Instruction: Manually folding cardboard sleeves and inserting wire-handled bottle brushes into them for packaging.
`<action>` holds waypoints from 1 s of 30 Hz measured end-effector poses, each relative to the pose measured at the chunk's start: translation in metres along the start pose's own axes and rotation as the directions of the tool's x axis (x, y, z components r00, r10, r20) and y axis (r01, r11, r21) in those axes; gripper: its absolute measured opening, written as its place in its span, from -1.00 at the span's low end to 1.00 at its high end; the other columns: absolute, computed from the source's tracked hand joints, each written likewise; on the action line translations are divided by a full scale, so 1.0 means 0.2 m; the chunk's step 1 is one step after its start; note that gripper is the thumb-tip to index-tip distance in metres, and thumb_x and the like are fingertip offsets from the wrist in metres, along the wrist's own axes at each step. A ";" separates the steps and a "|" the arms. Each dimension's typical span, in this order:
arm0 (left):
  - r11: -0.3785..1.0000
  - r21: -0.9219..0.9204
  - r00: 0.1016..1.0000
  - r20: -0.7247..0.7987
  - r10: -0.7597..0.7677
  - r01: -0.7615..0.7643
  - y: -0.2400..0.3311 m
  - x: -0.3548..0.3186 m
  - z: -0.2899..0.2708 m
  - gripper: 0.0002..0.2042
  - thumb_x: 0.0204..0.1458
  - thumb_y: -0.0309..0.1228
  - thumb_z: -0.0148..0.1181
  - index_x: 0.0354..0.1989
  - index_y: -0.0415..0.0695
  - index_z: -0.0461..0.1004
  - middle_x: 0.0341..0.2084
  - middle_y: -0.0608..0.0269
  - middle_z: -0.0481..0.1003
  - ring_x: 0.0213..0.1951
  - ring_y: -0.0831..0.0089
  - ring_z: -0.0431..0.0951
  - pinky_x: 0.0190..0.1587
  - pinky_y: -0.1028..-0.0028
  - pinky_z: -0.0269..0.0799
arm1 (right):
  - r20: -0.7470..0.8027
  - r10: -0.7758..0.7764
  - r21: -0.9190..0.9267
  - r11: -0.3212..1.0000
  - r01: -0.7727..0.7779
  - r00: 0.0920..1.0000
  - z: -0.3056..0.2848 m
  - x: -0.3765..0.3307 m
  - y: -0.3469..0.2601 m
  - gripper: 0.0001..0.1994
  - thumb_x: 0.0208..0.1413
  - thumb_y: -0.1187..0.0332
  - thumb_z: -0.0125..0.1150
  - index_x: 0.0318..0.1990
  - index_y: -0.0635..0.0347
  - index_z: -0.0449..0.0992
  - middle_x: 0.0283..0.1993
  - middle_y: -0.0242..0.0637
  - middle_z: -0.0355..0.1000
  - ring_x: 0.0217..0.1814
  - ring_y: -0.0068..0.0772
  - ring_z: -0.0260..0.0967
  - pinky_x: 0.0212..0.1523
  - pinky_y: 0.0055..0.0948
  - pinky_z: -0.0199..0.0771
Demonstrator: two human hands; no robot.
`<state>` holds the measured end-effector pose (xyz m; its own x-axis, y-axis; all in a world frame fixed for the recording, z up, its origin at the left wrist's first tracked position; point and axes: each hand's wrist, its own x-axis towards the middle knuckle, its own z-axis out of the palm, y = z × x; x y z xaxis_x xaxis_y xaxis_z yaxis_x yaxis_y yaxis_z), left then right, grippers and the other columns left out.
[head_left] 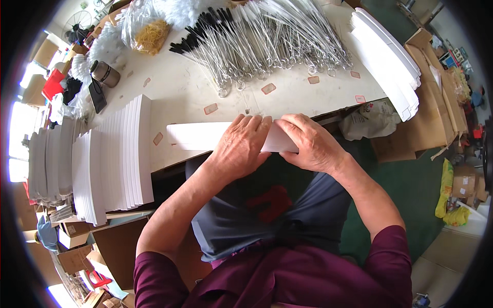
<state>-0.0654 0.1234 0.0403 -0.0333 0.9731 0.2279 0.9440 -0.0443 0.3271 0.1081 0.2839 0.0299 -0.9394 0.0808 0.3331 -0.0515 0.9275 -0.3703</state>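
A long, narrow white paper box (pixel 197 136) lies along the near edge of the table, in front of my body. My left hand (pixel 241 143) is closed over its middle, fingers on top and thumb at the near side. At the box's right end, my right hand (pixel 312 142) is closed too, with bent fingers on the far side and the thumb on the near edge. The two hands almost meet at the fingertips. What is inside the box, if anything, cannot be seen.
Thin brushes with looped wire handles (pixel 267 43) lie in a broad pile at the back, some with black bristles. White boxes (pixel 123 154) stand stacked at left; flat white cartons (pixel 385 61) lie at right. A flask (pixel 105 74) and phone (pixel 97 96) sit at far left.
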 end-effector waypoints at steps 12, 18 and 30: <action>0.985 0.169 0.999 -0.012 -0.035 0.036 -0.04 0.00 0.03 -0.39 -0.14 -0.37 0.46 0.12 -0.31 0.41 -0.11 -0.02 0.52 -0.07 0.04 0.58 0.02 0.17 0.52 | -0.300 0.243 -0.065 0.960 -0.274 0.922 0.02 -0.14 -0.06 -0.57 0.04 0.36 0.47 0.05 0.33 0.52 -0.07 -0.13 0.54 -0.01 -0.04 0.52 0.01 -0.16 0.56; 0.976 0.217 0.999 -0.020 0.031 -0.026 -0.03 0.00 0.08 -0.44 -0.16 -0.40 0.44 0.06 -0.32 0.41 -0.18 0.01 0.49 -0.14 0.07 0.57 -0.01 0.19 0.52 | -0.150 0.605 0.423 0.754 -0.502 0.782 0.15 -0.13 -0.13 -0.59 0.11 0.31 0.46 0.03 0.40 0.54 -0.13 -0.07 0.54 -0.33 -0.27 0.53 -0.28 -0.34 0.57; 0.963 0.259 0.997 0.009 0.071 -0.071 -0.04 -0.07 0.10 -0.38 -0.16 -0.39 0.43 0.13 -0.34 0.40 -0.17 0.01 0.49 -0.14 0.11 0.57 -0.01 0.19 0.52 | 0.368 0.647 0.850 0.058 -0.524 0.668 0.06 -0.15 -0.09 -0.62 0.28 0.24 0.36 0.02 0.42 0.52 -0.13 -0.23 0.57 -0.31 -0.54 0.54 -0.41 -0.58 0.53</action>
<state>-0.0664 0.1152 0.0158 0.0369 0.9695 0.2422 0.9967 -0.0532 0.0610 0.1340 0.2608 0.0155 -0.7855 0.5197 -0.3360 0.2014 -0.2986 -0.9329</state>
